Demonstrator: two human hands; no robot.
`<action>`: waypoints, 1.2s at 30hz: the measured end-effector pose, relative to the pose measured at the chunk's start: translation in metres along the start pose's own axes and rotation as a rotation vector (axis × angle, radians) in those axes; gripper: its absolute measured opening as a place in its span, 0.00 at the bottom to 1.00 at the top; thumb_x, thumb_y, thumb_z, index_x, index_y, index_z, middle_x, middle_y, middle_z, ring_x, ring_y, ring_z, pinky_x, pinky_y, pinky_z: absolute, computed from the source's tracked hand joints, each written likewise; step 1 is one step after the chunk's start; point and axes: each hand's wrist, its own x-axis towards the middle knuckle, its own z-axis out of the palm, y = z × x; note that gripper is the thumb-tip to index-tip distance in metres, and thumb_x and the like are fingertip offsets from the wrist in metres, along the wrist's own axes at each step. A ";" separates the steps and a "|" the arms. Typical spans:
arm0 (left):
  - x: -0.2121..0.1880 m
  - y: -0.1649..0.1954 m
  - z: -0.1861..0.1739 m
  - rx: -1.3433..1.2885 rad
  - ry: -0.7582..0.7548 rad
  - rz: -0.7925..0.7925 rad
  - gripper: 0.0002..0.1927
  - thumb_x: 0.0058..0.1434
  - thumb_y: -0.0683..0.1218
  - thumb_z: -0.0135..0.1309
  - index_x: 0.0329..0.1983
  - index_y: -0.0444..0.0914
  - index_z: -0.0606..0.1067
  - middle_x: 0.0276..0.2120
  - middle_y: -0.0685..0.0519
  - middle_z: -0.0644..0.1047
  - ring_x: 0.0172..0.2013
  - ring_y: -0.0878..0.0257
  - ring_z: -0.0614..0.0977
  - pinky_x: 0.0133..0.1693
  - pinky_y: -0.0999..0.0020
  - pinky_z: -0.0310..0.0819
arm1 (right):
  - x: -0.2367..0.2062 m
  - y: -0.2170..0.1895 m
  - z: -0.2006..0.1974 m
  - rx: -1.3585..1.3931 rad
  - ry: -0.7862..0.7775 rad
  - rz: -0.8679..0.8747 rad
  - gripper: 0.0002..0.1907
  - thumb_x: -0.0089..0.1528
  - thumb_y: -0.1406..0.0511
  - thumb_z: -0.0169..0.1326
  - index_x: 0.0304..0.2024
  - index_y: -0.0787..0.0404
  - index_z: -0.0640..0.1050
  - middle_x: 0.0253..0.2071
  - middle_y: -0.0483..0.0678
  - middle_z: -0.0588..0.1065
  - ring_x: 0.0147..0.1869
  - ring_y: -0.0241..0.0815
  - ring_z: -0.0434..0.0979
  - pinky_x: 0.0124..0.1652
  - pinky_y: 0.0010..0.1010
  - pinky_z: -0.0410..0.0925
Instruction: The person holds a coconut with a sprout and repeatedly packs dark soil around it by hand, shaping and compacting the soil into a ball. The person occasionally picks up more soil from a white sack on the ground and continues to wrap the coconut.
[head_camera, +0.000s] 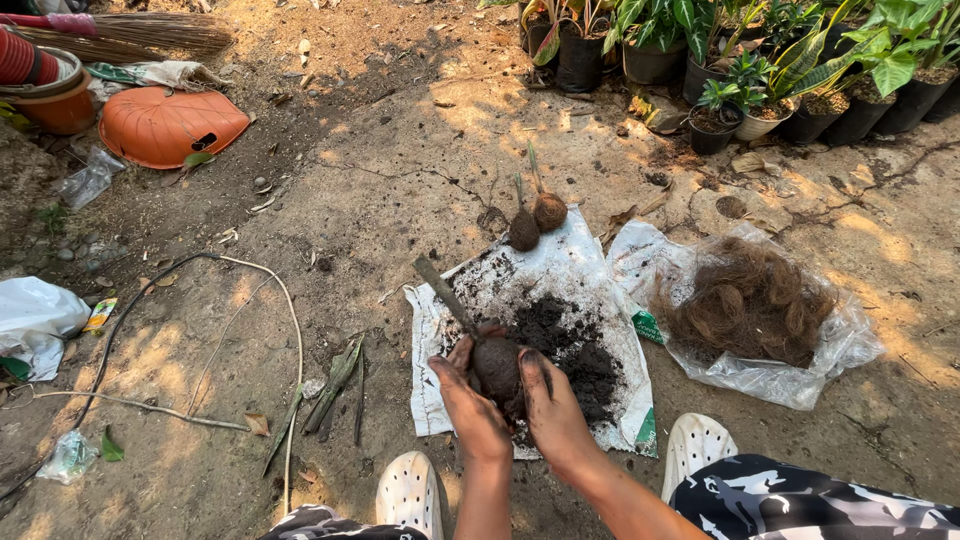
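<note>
Soil-blackened fingers (537, 362) of both hands wrap around a dark, rounded soil ball (497, 366) with a cut stem (445, 293) slanting up and away from it; seen from the head camera looking down, the left hand (472, 408) cups the ball from one side and the right hand (551, 405) presses it from the other, both clenched on it. The ball is held just above the near edge of a white plastic sheet (565, 265) spread on the bare ground. On the middle of that sheet lies a loose heap of dark soil (575, 345), so packing material appears left over. At the sheet's far edge lie two finished-looking fibre-wrapped balls (536, 220), each with a short stem, touching each other. The ball in hand looks bare, moist and lumpy, not yet wrapped, which suggests the work is partly done. Just right of the sheet sits a clear bag of brown coconut fibre (748, 300). Beyond the sheet stand potted plants (745, 70); the person's white clogs (696, 444) flank its near edge.
</note>
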 end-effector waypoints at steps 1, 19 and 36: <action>-0.001 -0.001 0.002 0.006 -0.009 0.034 0.43 0.69 0.71 0.19 0.55 0.33 0.71 0.48 0.44 0.80 0.49 0.56 0.82 0.56 0.61 0.77 | -0.001 -0.006 -0.001 -0.020 -0.020 0.019 0.36 0.68 0.44 0.35 0.65 0.63 0.69 0.59 0.58 0.76 0.65 0.48 0.74 0.64 0.41 0.66; 0.009 -0.013 -0.017 -0.282 0.052 -0.066 0.40 0.71 0.70 0.25 0.56 0.33 0.72 0.45 0.46 0.79 0.46 0.57 0.80 0.53 0.62 0.73 | -0.013 -0.038 -0.014 -0.037 -0.514 -0.221 0.39 0.66 0.55 0.55 0.74 0.64 0.57 0.69 0.51 0.67 0.71 0.40 0.63 0.68 0.34 0.58; 0.006 -0.013 -0.018 -0.271 0.196 -0.214 0.37 0.67 0.69 0.25 0.58 0.40 0.71 0.46 0.50 0.79 0.46 0.58 0.81 0.52 0.62 0.77 | -0.013 -0.032 -0.013 -0.022 -0.460 -0.125 0.36 0.67 0.58 0.51 0.73 0.65 0.57 0.67 0.52 0.69 0.68 0.40 0.66 0.66 0.34 0.62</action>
